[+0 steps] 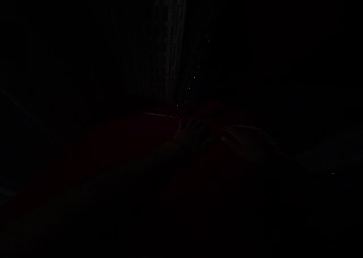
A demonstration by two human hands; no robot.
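Note:
The view is very dark, so most detail is lost. A dark red surface (121, 137), which looks like cloth, spreads across the middle. My left hand (191, 136) lies on it with its fingers spread, at the end of a forearm that reaches in from the lower left. To its right, my right hand (242, 144) is over the same red surface, its fingers stretched out toward my left hand. I make out nothing in either hand. A thin pale edge or strip (159, 114) runs along the red surface beyond my left hand.
Behind the red surface hangs a patterned, curtain-like sheet (174, 42) with vertical bands. Small bright glints (194, 77) run down beside it. Another pale strip (246, 127) borders the red surface at the right. The sides are too dark to read.

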